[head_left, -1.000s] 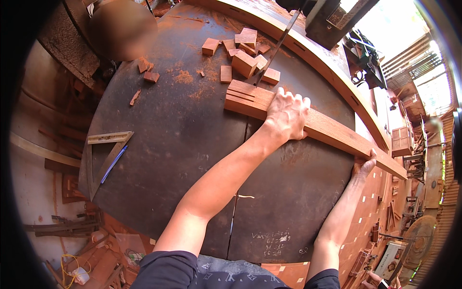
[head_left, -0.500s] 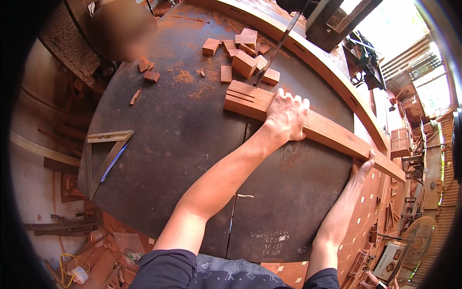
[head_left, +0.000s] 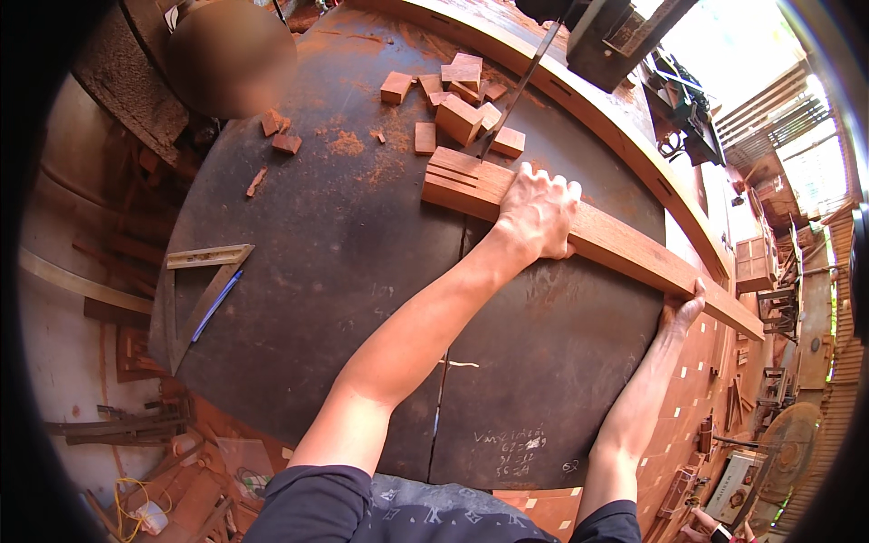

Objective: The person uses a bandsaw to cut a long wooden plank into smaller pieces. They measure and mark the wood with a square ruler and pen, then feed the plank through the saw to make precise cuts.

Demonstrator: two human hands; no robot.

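A long reddish wooden beam (head_left: pixel 625 250) lies slantwise on the dark table, with slots cut into its left end. My left hand (head_left: pixel 540 213) wraps over it not far from that slotted end. Farther along, my right hand (head_left: pixel 685 308) grips the beam from its near side, where it reaches past the table's edge. A thin saw blade (head_left: pixel 518 100) comes down at the beam's far side, close to the slots. Whether the blade touches the wood I cannot tell.
Small wooden offcuts (head_left: pixel 460 118) and sawdust lie beyond the beam. A long wooden fence (head_left: pixel 579 95) with slots runs along the far right. On the table's left are a wooden set square (head_left: pixel 206 259) and a blue pen (head_left: pixel 217 306). Dark machine parts (head_left: pixel 620 41) stand behind the blade.
Almost nothing differs. The beam and both hands hold nearly the same place beside the blade.
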